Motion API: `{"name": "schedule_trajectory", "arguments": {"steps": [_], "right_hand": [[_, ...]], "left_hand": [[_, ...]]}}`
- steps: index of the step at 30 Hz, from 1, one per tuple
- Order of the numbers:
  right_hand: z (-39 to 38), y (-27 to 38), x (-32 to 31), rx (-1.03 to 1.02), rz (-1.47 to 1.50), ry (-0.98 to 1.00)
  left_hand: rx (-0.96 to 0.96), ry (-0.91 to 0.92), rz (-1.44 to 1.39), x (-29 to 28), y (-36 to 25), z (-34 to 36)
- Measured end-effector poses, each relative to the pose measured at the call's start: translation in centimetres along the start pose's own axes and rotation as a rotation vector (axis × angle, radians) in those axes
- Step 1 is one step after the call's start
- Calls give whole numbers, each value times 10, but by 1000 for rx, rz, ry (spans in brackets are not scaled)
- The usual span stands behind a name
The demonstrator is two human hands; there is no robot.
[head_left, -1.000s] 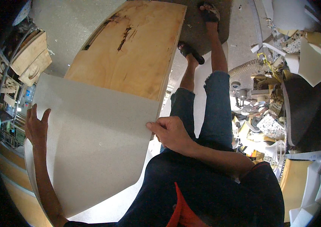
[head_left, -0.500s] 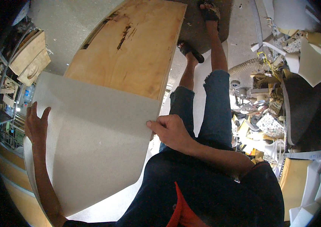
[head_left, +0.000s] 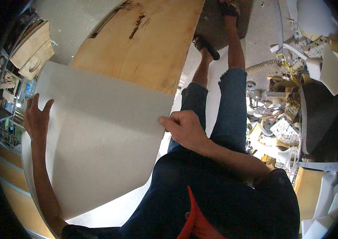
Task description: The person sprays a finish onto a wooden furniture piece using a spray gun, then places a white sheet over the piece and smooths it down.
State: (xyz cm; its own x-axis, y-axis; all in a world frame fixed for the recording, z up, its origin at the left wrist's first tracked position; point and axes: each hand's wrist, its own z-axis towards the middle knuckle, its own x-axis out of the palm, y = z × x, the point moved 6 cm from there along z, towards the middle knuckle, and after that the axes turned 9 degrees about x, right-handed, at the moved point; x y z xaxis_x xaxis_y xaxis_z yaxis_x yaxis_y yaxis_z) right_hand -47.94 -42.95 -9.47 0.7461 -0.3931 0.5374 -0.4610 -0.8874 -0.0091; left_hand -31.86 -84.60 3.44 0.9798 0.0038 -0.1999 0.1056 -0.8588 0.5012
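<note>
A large light-grey sheet (head_left: 101, 147) with a smooth, pale face lies over the near part of a plywood panel (head_left: 125, 55). Along the sheet's left side, my left hand (head_left: 37, 117) rests over the edge, fingers and thumb spread apart. My right hand (head_left: 185, 129) is closed at the sheet's right edge, thumb and bent fingers pinching it close to the far right corner. The panel's far part is bare wood, with a dark split and a broken left edge. What lies beneath the sheet is hidden.
My legs (head_left: 228, 107) stand right of the panel. Foam offcuts, tools and scraps are heaped at the right, beside a dark panel (head_left: 328, 119) and a ribbed hose (head_left: 262, 65). A cut wooden piece (head_left: 33, 51) stands at the far left; curved wooden boards (head_left: 13, 191) lie nearer.
The view has shifted slightly, so panel and legs sit higher and further right in the picture. Both hands keep their places on the sheet's edges.
</note>
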Motion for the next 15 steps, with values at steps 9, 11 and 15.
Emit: {"name": "schedule_trajectory", "arguments": {"steps": [9, 11, 15], "right_hand": [[-1, 8, -3, 26, -75, 25], [0, 7, -4, 47, -124, 41], [-6, 14, -12, 50, -355, -47]], "left_hand": [[-69, 94, -18, -7, -8, -3], [-75, 78, -25, -7, -9, -5], [-56, 9, -76, -5, -12, -11]]}}
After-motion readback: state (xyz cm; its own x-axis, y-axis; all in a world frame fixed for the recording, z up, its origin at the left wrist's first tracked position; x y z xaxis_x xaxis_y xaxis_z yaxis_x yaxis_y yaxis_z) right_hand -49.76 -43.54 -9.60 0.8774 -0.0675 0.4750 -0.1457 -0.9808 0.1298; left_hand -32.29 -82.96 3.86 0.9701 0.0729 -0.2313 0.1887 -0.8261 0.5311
